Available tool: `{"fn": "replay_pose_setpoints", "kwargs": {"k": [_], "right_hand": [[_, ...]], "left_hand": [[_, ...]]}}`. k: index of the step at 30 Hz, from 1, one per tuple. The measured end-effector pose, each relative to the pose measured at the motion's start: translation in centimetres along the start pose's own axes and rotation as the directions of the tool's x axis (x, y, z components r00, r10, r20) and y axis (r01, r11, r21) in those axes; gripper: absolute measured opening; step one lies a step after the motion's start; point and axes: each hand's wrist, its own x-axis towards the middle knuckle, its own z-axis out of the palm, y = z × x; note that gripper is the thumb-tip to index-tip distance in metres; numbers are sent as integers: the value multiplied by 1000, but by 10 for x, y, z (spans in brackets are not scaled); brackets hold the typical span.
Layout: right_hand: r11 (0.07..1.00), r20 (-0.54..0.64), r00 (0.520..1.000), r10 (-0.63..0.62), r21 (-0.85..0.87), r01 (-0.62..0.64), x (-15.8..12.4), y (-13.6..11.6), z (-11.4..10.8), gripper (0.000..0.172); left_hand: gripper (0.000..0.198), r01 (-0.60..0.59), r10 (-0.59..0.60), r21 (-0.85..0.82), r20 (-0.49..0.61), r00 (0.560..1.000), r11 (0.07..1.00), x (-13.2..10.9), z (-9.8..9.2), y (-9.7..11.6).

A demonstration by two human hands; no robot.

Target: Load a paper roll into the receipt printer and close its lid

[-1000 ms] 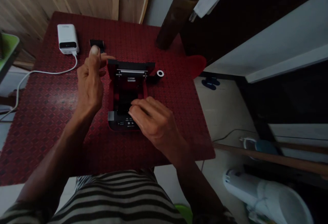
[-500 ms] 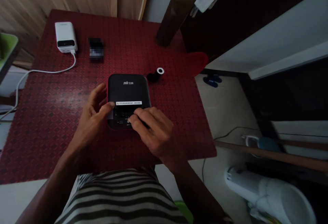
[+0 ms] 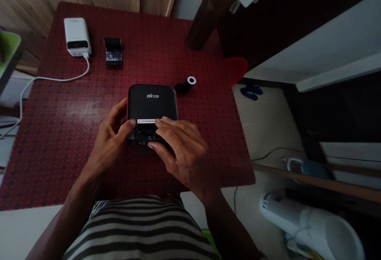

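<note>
A small black printer with its lid down sits in the middle of the red patterned table. My left hand holds its left side, thumb on the front edge and fingers curled along the flank. My right hand lies over the front right corner, fingers resting on the button panel and the paper slot. A small black roll with a white core lies just right of the printer's back corner.
A white power bank with a white cable sits at the table's far left, a small black part beside it. A dark bottle stands at the far edge. The floor drops off to the right, where a white appliance lies.
The printer's lid, open a second ago, is now down. My left hand came from the raised lid to the printer's left side. My right hand stayed on the front panel.
</note>
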Motion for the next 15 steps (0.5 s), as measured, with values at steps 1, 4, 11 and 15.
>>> {"fn": "replay_pose_setpoints", "kwargs": {"k": [1, 4, 11, 15], "right_hand": [[1000, -4, 1000, 9, 14, -9, -1, 0, 1, 15], [997, -42, 999, 23, 81, -19, -7, 1, 4, 25], [953, -198, 939, 282, 168, -251, -44, 7, 9, 73], [890, -125, 889, 440, 192, -413, -66, 13, 30, 91]], "left_hand": [[67, -5, 5, 7, -4, 1000, 1000, 0, 0, -1], [67, -1, 2, 16, -34, 999, 1000, -2, 0, -3], [64, 99, -106, -66, -117, 987, 993, -31, 6, 9], [53, 152, -160, -60, -153, 975, 987, -34, 8, 19]]}}
